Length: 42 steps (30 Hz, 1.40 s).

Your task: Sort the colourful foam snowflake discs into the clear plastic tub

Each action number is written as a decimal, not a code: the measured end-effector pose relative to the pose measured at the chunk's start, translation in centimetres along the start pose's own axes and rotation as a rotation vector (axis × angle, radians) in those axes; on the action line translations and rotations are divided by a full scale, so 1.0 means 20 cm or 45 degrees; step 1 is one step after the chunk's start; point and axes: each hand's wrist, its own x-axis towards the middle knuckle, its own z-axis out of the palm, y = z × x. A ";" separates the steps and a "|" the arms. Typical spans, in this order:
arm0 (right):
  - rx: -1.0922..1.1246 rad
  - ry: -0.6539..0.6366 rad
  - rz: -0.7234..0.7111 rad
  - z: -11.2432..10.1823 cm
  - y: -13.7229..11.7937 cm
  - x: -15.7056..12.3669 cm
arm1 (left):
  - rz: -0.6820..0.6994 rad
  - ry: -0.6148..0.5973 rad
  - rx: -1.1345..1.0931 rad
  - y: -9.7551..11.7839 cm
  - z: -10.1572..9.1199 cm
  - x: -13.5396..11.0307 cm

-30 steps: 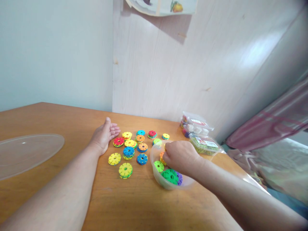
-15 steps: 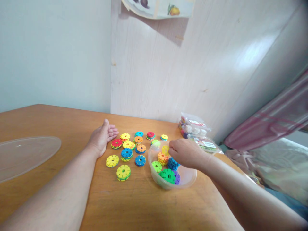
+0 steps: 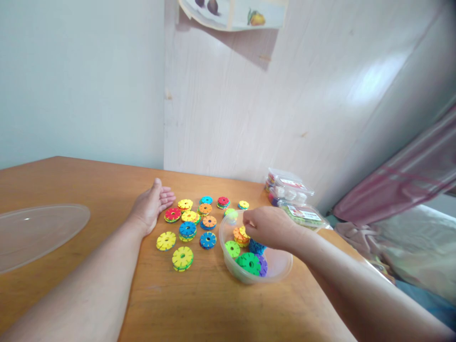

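Discs [image 3: 248,265], slotted around the rim, sit in a clear bowl [image 3: 280,262] toward the table's right edge: one green, one purple [image 3: 263,266] and one lime [image 3: 232,249], plus an orange pile [image 3: 238,236] overlapped by one yellow disc [image 3: 244,231], and a blue pile [image 3: 255,247] partly covered. The right hand [image 3: 269,227] reaches over the bowl, fingers curled down; their tips are hidden, so I can't tell whether they pinch anything. Left of the bowl I count thirteen stacks [image 3: 187,230] on the table [image 3: 171,308]: five topped yellow, three blue, two red, two orange, one lime. Just beside a red-topped one, the left hand [image 3: 151,205] rests on its side, palm toward the stacks, fingers together, thumb up. Toward the far right corner are at least three clear packs [image 3: 290,183]; two labels [image 3: 302,212] show, their print unreadable from here. One clear lid [image 3: 39,232] lies well to the left. Past the far edge, one fruit picture [image 3: 235,16] hangs on the wall [image 3: 213,128].
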 end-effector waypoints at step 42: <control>0.022 0.005 -0.142 0.01 0.05 -0.02 | 0.006 0.002 0.019 0.03 0.01 -0.03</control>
